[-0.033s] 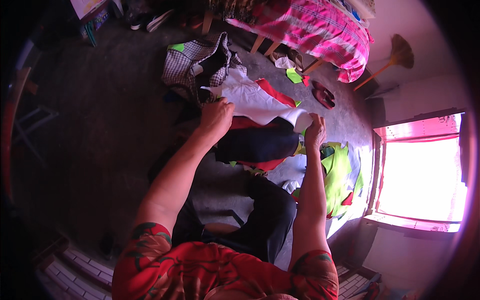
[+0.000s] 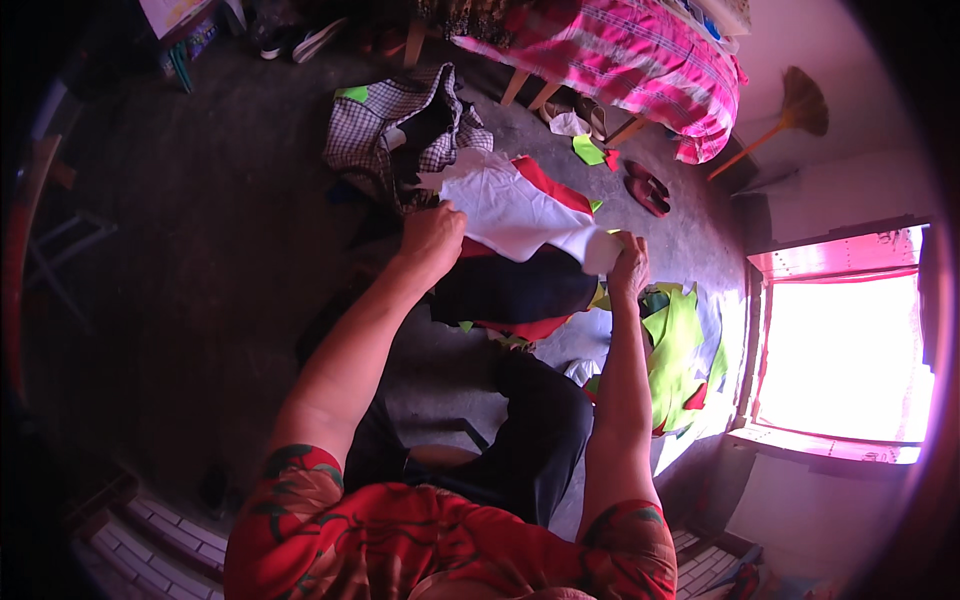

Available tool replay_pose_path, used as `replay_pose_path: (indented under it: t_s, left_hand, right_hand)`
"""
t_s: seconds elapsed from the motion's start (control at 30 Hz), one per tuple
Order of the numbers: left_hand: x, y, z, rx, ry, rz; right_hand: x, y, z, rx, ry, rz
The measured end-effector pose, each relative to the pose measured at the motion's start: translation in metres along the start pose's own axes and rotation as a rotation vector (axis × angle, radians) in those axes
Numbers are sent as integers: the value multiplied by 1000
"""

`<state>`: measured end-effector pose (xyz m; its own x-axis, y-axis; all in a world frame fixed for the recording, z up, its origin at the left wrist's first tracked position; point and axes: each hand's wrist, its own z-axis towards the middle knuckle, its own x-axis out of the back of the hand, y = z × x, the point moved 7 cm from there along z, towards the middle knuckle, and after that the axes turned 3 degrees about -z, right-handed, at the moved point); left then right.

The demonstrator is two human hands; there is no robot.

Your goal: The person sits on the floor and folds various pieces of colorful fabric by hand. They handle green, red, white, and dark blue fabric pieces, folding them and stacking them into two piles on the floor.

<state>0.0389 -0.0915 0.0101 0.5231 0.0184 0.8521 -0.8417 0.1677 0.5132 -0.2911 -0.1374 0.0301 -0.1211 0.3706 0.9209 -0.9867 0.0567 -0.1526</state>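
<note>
A piece of white cloth point(image 2: 505, 205) is stretched between my two hands. My left hand point(image 2: 433, 238) is closed on its near left corner, and my right hand point(image 2: 629, 265) pinches its right end. Beneath the white cloth lie a red cloth point(image 2: 553, 184) and a dark navy cloth point(image 2: 520, 290), partly hidden by it. A black-and-white checked cloth point(image 2: 365, 140) lies crumpled beyond my left hand. Bright yellow-green cloth pieces point(image 2: 676, 345) are heaped to the right of my right forearm.
A pink plaid cover point(image 2: 610, 60) drapes over wooden furniture at the back. Dark red shoes point(image 2: 648, 190) and green scraps point(image 2: 588, 151) lie on the floor before it. A broom point(image 2: 800, 105) leans at the right wall, near a bright window point(image 2: 840, 355).
The white cloth's near edge has billowed toward me and covers more of the red and navy cloth. Both hands have hardly moved and keep their hold.
</note>
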Motion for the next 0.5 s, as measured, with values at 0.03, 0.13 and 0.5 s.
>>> replay_pose_path:
  t_s: [0.03, 0.13, 0.5]
  left_hand:
    - [-11, -1, -2, 11, -107, 63]
    - [-29, 0, -10, -3, -223, 139]
    - [-47, 2, -17, -13, -502, 293]
  right_hand:
    - [-8, 7, -5, -27, -81, -39]
    - [-21, 16, -18, -77, -267, -108]
    - [113, 4, -25, -195, 429, 348]
